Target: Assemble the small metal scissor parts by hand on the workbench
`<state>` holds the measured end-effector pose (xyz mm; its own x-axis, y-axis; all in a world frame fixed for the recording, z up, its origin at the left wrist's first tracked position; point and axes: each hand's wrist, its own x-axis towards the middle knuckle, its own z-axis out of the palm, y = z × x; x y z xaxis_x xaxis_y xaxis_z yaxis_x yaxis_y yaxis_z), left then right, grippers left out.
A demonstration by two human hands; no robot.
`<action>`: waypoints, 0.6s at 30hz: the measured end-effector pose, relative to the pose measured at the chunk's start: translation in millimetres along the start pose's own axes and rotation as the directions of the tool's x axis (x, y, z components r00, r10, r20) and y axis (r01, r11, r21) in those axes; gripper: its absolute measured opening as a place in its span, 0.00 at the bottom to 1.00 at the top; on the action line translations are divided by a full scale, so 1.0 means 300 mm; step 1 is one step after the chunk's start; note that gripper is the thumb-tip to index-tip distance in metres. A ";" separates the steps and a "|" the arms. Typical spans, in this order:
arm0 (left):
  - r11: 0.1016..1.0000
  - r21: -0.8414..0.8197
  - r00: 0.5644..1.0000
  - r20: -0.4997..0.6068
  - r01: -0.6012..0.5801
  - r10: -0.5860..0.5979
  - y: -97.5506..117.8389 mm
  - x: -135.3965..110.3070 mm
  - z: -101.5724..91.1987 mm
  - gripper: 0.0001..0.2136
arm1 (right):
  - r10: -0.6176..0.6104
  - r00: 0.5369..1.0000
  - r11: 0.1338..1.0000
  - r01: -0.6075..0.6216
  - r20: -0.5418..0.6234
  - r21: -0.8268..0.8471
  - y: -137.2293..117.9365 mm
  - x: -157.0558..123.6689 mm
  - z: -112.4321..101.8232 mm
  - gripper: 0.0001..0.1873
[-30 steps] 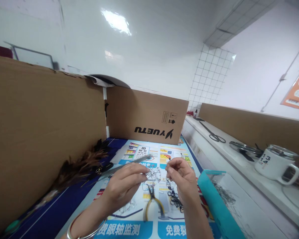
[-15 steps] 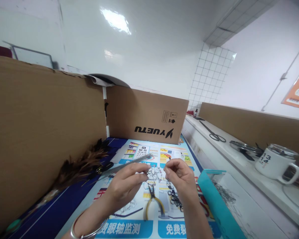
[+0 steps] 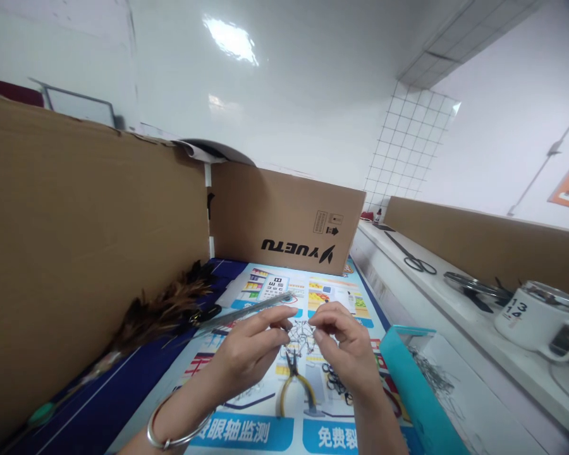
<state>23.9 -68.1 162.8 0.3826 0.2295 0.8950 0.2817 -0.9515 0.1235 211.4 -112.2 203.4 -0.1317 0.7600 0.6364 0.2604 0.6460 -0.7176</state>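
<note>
My left hand [image 3: 246, 344] is pinched, fingertips close together; whatever sits between them is too small to make out. Facing it, my right hand [image 3: 345, 341] has thumb and forefinger drawn together too, its contents likewise unclear. Bent thin wire pieces [image 3: 302, 338] lie in a loose tangle on the printed mat [image 3: 246, 404], seen in the gap between both hands. Just below are pliers [image 3: 308, 393] with yellow handles, jaws pointing away from me. Small black looped pieces [image 3: 334, 382] are partly hidden behind my right wrist.
Straight thin wires [image 3: 246, 311] lie beyond my left hand, near brown feathers [image 3: 161, 309]. At right stands a teal box [image 3: 417, 388] holding wire pieces. A white mug [image 3: 531, 322] and scissors [image 3: 420, 264] rest on the ledge. Cardboard walls [image 3: 284, 215] enclose the left and back.
My hands have come slightly closer together. A shiny bit seen at my left fingertips no longer shows. The view has shifted a little, moving the surroundings rightward.
</note>
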 end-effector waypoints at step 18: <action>0.999 -0.031 0.997 0.067 0.033 -0.031 -0.001 -0.010 0.001 0.09 | 0.302 0.953 0.903 -0.286 0.000 0.320 0.041 -0.008 0.037 0.07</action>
<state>22.9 -68.4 160.0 0.4318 0.2717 0.8601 0.2667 -0.9494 0.1660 204.2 -105.1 189.9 -0.0467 0.9197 0.3899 -0.0327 0.3887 -0.9208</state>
